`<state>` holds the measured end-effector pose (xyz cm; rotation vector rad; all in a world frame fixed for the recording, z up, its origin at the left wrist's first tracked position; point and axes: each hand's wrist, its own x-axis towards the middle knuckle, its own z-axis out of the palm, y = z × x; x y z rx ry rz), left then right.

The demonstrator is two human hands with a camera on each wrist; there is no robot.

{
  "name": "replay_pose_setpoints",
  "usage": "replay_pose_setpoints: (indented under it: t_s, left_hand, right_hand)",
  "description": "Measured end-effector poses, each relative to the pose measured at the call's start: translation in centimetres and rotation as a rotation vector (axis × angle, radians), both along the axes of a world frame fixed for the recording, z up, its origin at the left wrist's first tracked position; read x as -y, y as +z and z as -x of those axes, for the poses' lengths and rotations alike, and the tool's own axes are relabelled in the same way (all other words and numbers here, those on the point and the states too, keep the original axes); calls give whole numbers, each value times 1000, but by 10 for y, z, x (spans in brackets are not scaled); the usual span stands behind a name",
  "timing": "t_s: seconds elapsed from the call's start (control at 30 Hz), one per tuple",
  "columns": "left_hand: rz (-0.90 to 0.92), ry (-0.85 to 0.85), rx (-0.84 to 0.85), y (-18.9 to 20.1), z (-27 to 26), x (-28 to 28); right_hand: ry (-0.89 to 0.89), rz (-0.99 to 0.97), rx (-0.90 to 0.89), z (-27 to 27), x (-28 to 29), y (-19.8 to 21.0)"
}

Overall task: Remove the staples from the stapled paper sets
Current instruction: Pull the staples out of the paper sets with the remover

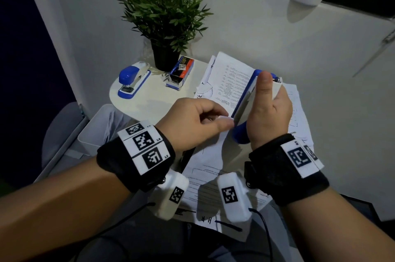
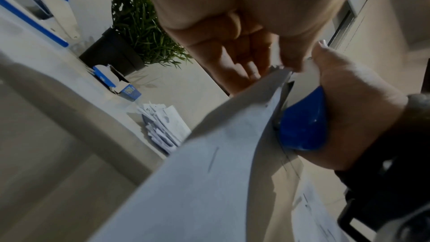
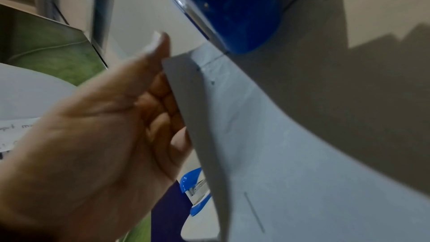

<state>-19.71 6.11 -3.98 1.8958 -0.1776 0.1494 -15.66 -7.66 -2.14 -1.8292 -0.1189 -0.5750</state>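
Observation:
My right hand (image 1: 270, 92) grips a blue and white stapler (image 1: 240, 135) and holds it upright over the table, thumb pointing up along its side. A stapled paper set (image 1: 230, 82) stands against the stapler's left side. My left hand (image 1: 224, 121) pinches the near corner of that set right at the stapler's lower blue end. In the left wrist view the paper (image 2: 209, 172) curves away from the stapler (image 2: 302, 122). In the right wrist view the paper corner (image 3: 181, 65) meets the stapler's blue tip (image 3: 232, 12). No staple can be made out.
A second blue stapler (image 1: 132, 79) and an open staple box (image 1: 181, 73) lie on the round white table (image 1: 145, 103) before a potted plant (image 1: 164, 15). Loose sheets (image 1: 299, 124) cover the table's right and near side. A white bin (image 1: 100, 131) stands lower left.

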Motion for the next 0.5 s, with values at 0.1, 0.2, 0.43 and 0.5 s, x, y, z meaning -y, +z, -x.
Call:
replay_pose_setpoints:
  t_s: [0.1, 0.2, 0.43, 0.5]
  left_hand:
    - [-38, -38, -33, -3, 4, -5]
    - [-37, 34, -20, -6, 2, -3]
    - [-130, -77, -78, 0, 2, 1]
    - [-163, -133, -75, 1, 3, 7]
  right_hand:
    - [8, -31, 3, 2, -2, 0]
    - [22, -26, 17, 2, -6, -2]
    - [50, -99, 55, 5, -12, -4]
    - [73, -138, 64, 7, -15, -3]
